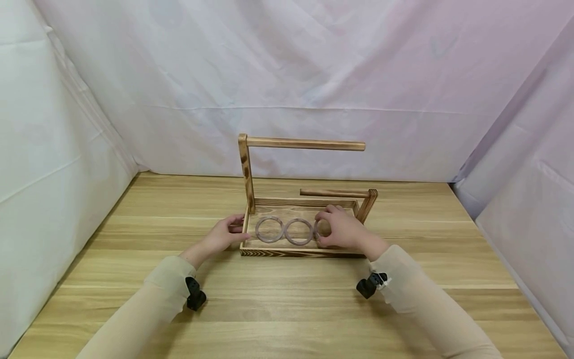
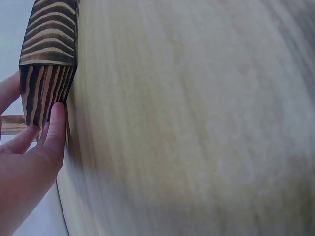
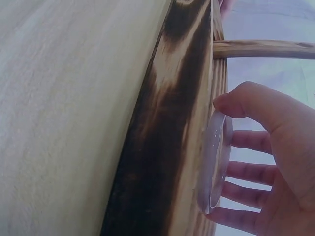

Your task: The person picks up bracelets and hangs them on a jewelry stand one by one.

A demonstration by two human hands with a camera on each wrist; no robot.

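Note:
A wooden jewelry stand (image 1: 302, 252) has a shallow rectangular tray as its base. Two pale, translucent bangles (image 1: 269, 241) lie side by side in the tray. At the tray's right part, my right hand (image 1: 345, 229) holds a third bangle (image 3: 215, 162) between thumb and fingertips, partly hidden by the hand in the head view. My left hand (image 1: 222, 235) grips the tray's left end, its thumb over the rim and its fingers along the outside wall. In the left wrist view, fingertips (image 2: 58, 112) press against the dark-striped corner.
A tall post (image 1: 246, 172) at the tray's back left carries a long horizontal bar (image 1: 307, 144). On the right, a shorter post (image 1: 367, 205) carries a lower bar (image 1: 334, 193) above the tray's back. White cloth (image 1: 287, 75) hangs around the wooden table (image 1: 269, 309).

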